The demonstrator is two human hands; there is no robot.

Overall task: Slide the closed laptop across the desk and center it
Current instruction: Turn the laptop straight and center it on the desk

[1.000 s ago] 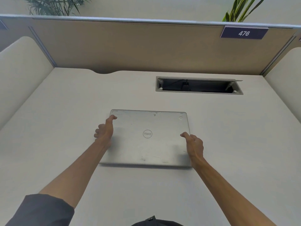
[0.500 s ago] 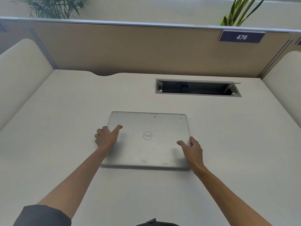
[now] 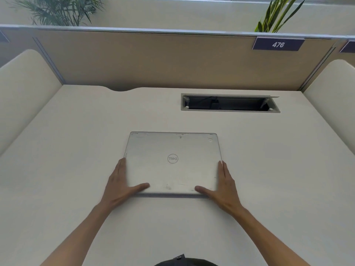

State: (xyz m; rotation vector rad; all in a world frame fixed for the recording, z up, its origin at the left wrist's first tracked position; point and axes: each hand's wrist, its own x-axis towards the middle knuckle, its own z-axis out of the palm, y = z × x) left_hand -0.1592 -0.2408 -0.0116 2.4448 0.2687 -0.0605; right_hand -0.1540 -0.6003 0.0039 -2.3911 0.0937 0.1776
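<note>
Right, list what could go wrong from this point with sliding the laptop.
1. The open cable hatch lies beyond and to the right of the laptop; a far push that way could catch a corner on its rim.
2. The left hand and right hand only press flat along the side edges with thumbs on the lid, so uneven pressure may twist the laptop off square.
3. The lid already looks scuffed; dragging it may scratch the underside or the desk.
</note>
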